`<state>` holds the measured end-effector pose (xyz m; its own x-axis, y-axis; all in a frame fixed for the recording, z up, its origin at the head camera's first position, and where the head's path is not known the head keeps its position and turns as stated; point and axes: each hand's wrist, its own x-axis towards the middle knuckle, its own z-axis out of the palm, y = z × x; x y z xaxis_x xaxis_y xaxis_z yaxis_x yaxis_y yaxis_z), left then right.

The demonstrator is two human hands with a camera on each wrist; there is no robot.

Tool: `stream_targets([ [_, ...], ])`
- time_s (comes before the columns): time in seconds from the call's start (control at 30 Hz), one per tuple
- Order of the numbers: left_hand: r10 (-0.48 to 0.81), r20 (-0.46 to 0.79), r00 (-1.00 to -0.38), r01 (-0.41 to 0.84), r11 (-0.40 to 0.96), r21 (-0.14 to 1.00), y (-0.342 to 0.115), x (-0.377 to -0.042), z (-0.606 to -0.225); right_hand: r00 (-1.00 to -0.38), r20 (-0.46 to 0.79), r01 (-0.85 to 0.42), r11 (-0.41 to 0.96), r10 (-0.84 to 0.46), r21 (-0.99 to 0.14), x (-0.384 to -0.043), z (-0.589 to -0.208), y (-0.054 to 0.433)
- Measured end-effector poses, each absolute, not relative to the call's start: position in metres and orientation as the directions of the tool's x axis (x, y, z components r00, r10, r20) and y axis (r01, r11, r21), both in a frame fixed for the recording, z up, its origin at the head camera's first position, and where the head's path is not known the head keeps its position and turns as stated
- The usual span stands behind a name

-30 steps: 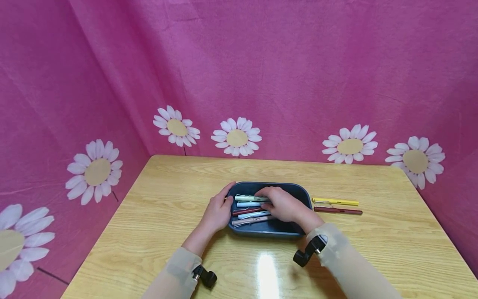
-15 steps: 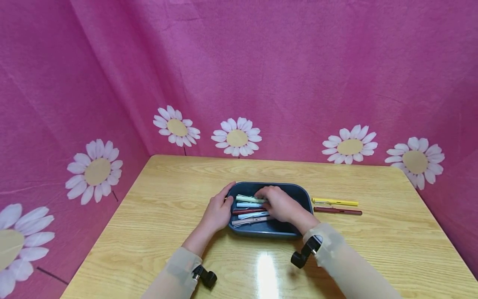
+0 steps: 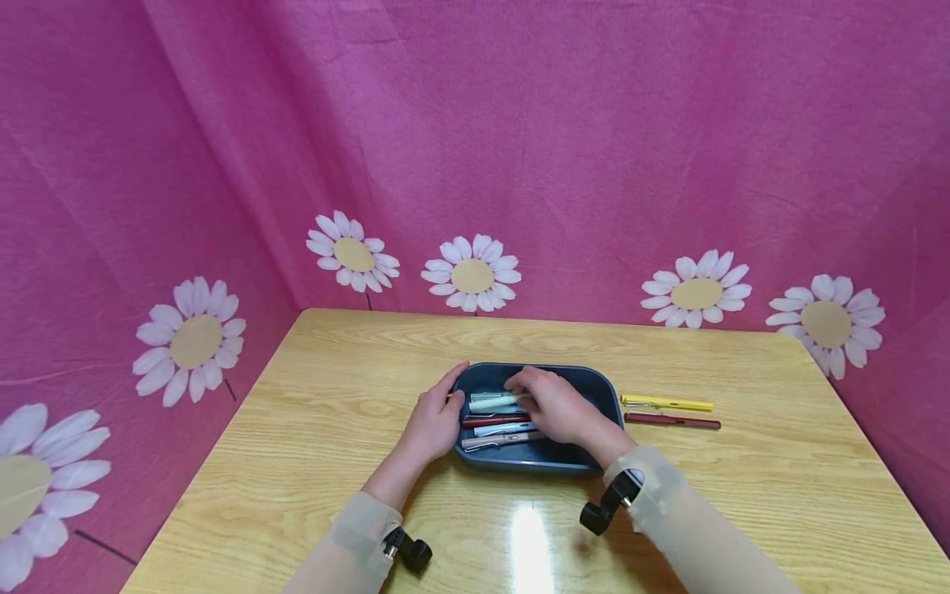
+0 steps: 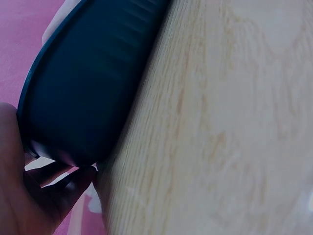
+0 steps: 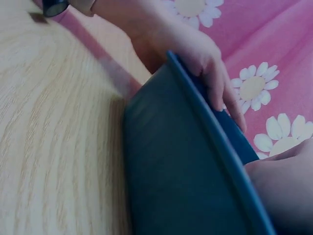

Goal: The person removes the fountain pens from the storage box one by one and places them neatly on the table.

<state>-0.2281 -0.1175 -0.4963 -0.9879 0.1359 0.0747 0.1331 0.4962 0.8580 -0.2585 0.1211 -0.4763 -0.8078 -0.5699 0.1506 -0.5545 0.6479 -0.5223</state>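
Tabletop: carries everything; its near edge falls outside the view.
Left hand: fingers curl round the left end of the tray, thumb by the rim, probably to steady it against the work inside.
Tray place: midway between the tabletop's left and right edges, set in from the far edge; likely there so both hands reach it easily.
Pale green pen: in the tray, toward its far side, beside others too crowded to count.
Neighbouring pens: dark red pen, light blue pen and grey-pink pen lie roughly lengthwise, presumably to sit side by side.
Right hand: reaches over the tray; fingers appear to pinch the pale green pen's right end, contact partly hidden.
Outside pair: yellow pen and maroon pen lie near-parallel between tray and right edge, perhaps set apart for separate handling.
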Motion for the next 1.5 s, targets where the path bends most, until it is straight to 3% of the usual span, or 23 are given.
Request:
stream_targets([
  [0.17, 0.142, 0.073, -0.987, 0.134, 0.491, 0.861, -0.117, -0.228, -0.497, -0.784, 0.198, -0.565, 0.546, -0.588, -0.618, -0.259, -0.474, 0.126],
  [0.37, 0.15, 0.091, -0.985, 0.154, 0.492, 0.857, -0.118, -0.23, -0.499, -0.801, 0.142, -0.495, 0.51, -0.581, -0.703, -0.257, -0.471, 0.129],
  [1.5, 0.127, 0.058, -0.99, 0.115, 0.512, 0.851, -0.117, -0.227, -0.495, -0.756, 0.172, -0.52, 0.42, -0.632, -0.743, -0.243, -0.451, 0.156],
])
